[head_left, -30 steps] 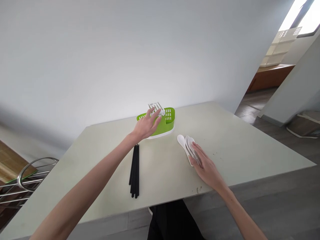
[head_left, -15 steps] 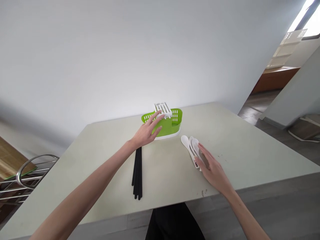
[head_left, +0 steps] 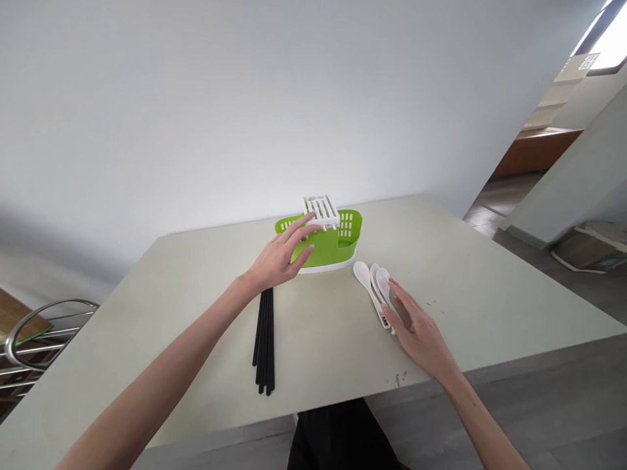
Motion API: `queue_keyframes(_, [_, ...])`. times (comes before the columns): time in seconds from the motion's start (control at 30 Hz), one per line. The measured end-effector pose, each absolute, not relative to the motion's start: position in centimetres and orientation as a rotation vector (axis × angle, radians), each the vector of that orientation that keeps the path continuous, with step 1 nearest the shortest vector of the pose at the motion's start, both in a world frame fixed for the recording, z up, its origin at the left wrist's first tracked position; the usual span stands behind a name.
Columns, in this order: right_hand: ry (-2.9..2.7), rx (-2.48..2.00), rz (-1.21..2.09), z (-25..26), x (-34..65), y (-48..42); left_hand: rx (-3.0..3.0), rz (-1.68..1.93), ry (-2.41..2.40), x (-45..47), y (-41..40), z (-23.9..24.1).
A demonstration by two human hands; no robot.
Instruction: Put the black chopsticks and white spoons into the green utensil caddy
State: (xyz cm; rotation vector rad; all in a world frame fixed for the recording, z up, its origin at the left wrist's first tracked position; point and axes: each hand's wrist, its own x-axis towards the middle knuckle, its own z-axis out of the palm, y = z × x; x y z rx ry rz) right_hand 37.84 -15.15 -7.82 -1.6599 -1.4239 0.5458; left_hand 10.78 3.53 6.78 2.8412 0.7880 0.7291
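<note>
A green slotted cutlery holder [head_left: 337, 245] with a white grid insert [head_left: 322, 210] stands at the back of the pale table [head_left: 480, 294]. My left hand [head_left: 279, 256] rests against its near left side, fingers spread and open. Several white spoons [head_left: 373, 282] lie side by side to the right of the holder. My right hand [head_left: 416, 329] lies flat over their handles, fingers stretched out. A bundle of black chopsticks [head_left: 264, 343] lies lengthwise on the table below my left wrist.
A metal rack [head_left: 29, 339] stands off the table's left edge. A white wall rises behind the table. To the right, a doorway opens onto a wooden floor with a low wooden cabinet [head_left: 539, 150].
Both hands have stayed nearly where they were. My right hand slid slightly down the spoon handles, and the head camera shifted a little.
</note>
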Motion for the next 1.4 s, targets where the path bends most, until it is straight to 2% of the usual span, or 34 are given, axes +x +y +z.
queue_keyframes(0.1, [-1.39, -1.664, 0.554, -7.6, 37.8, -15.2, 2.832, 1.065, 0.884, 9.3, 3.5, 5.9])
queue_keyframes(0.17, [-1.364, -1.672, 0.567, -7.5, 37.7, -15.3, 2.658, 1.377, 1.073, 7.6, 3.6, 4.6])
queue_keyframes(0.23, [-1.333, -1.687, 0.578, -7.3, 37.7, -15.3, 2.412, 1.534, 1.306, 5.4, 3.6, 3.0])
queue_keyframes(0.43, [-1.277, -1.734, 0.572, -7.2, 37.5, -15.4, 2.18, 0.961, 1.538, -0.3, 1.9, -1.8])
queue_keyframes(0.57, [-1.271, -1.756, 0.566, -7.2, 37.5, -15.4, 2.234, 0.801, 1.569, -1.3, 0.3, -3.2])
queue_keyframes(1.4, [-1.213, -1.775, 0.609, -7.8, 37.8, -15.6, 2.471, 0.65, 1.611, -1.7, -0.9, -3.8])
